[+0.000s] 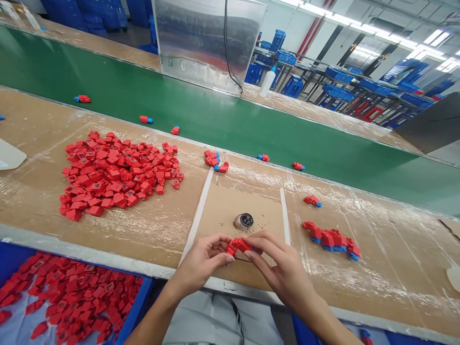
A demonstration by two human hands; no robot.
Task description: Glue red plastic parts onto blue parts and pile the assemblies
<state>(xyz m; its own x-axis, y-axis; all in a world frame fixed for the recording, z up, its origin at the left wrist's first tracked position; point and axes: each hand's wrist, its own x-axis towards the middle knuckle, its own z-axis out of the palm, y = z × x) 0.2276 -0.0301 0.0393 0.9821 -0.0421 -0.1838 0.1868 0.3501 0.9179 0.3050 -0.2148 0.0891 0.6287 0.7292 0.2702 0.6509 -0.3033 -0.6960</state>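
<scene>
Red pieces (241, 245), right where the two hands meet, low over the near part of the cardboard pad (230, 196)! Left hand (203, 258) pinches from one side, thumb against fingers; right hand (282, 268) grips from the other, a trace of blue showing by its fingers. Best handling here, I'd judge: light fingertip pressure, left steadying while right squares up the angled faces, no forcing. Mind that round jar (246, 220) just beyond the grip, glossy black on top. And what shapes: chunky, hard-edged blocks in a tumbled heap (118, 172) beyond and left of the grip; to its right, a row of red-and-blue units (334, 239), blue parts rounder. Farther out, smooth green belt (201, 105); around the pad, brown tabletop (151, 232), shiny and creased.
</scene>
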